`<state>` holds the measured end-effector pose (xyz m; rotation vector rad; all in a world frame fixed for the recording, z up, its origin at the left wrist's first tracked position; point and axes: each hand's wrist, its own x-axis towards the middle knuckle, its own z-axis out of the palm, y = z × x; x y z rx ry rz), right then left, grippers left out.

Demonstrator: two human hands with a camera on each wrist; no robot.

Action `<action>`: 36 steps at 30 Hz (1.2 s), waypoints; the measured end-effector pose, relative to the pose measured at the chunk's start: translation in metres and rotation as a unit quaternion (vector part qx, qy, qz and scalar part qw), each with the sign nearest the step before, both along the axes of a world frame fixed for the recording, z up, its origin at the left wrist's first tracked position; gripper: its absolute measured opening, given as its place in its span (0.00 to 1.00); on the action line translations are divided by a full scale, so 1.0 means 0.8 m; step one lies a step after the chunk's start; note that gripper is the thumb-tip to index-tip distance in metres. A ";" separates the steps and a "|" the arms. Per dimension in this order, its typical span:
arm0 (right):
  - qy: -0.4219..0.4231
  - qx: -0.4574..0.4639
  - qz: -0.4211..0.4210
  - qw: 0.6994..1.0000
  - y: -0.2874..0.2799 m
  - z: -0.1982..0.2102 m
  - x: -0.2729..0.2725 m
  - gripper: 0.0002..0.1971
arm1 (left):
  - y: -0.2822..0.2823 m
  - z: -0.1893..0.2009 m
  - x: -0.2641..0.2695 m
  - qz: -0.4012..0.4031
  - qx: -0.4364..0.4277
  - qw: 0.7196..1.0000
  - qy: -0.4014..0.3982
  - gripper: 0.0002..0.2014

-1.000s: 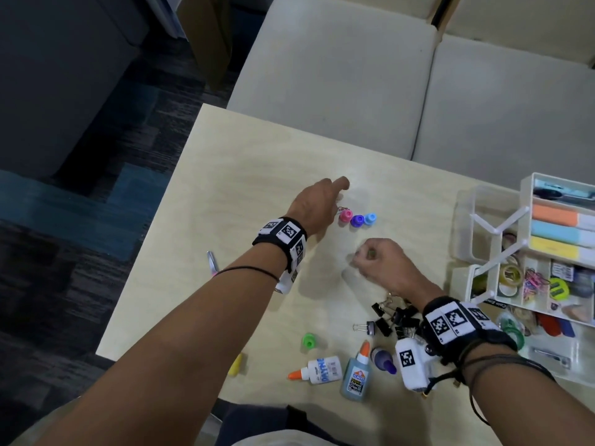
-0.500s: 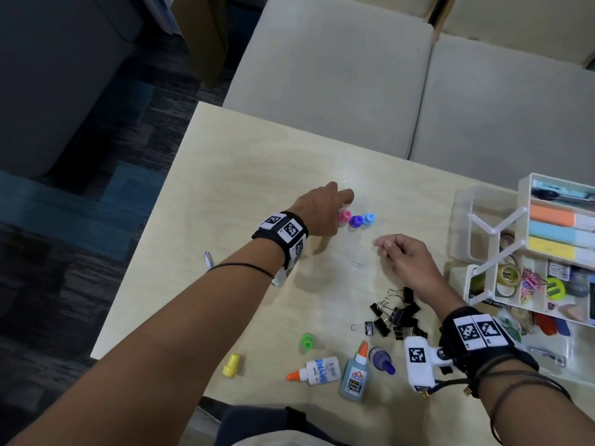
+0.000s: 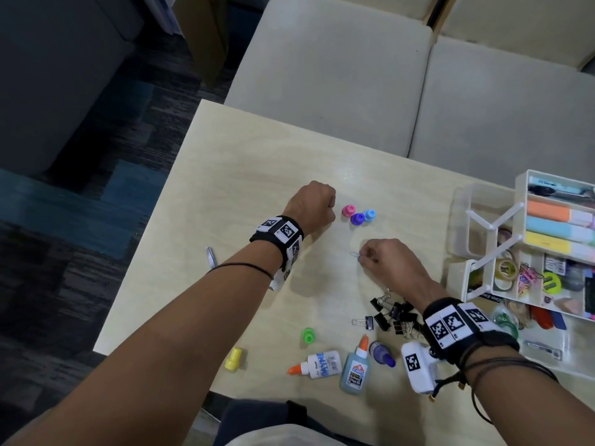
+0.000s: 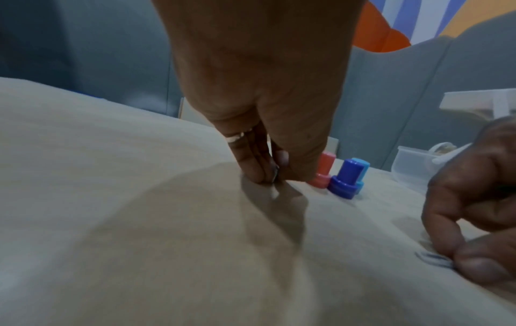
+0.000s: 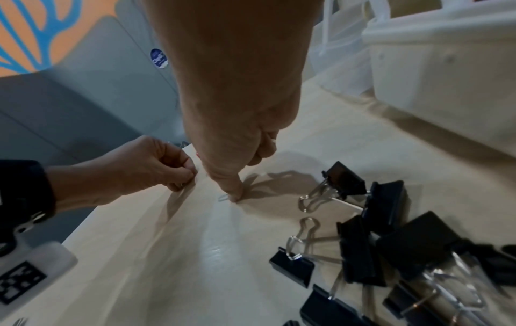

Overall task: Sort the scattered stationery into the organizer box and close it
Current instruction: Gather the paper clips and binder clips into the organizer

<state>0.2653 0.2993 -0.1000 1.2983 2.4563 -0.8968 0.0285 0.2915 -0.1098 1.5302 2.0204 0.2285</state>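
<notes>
My left hand (image 3: 314,204) is curled knuckles-up just left of three small stamps, pink (image 3: 348,210), purple (image 3: 357,218) and blue (image 3: 369,215). In the left wrist view its fingertips (image 4: 252,174) pinch a small thin thing, seemingly a paper clip, against the table. My right hand (image 3: 370,257) pinches a wire paper clip (image 3: 355,254) lying flat on the table; the clip (image 5: 223,197) pokes out from under the fingertip. The white organizer box (image 3: 520,201) stands open at the right, with tiered trays holding tape, clips and highlighters.
A heap of black binder clips (image 3: 394,315) lies beside my right wrist. Near the front edge are two glue bottles (image 3: 322,365) (image 3: 354,371), a purple-capped bottle (image 3: 381,352), a green stamp (image 3: 308,334) and a yellow one (image 3: 234,358). A silver thing (image 3: 211,257) lies at the left edge.
My left hand's fingers curled under and drew back a little from the stamps. My right hand's fingers came down and closed on the paper clip.
</notes>
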 end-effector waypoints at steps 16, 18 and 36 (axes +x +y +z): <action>0.071 -0.078 -0.150 0.983 -0.031 0.061 0.014 0.10 | -0.088 0.057 0.044 0.160 0.057 0.966 -0.197 0.10; 0.114 -0.056 -0.204 0.971 -0.036 0.086 0.040 0.07 | -0.094 0.076 0.074 0.160 0.070 0.960 -0.220 0.10; 0.137 0.051 -0.346 0.927 0.014 0.137 0.278 0.10 | -0.047 0.170 0.351 0.084 0.104 0.954 -0.267 0.06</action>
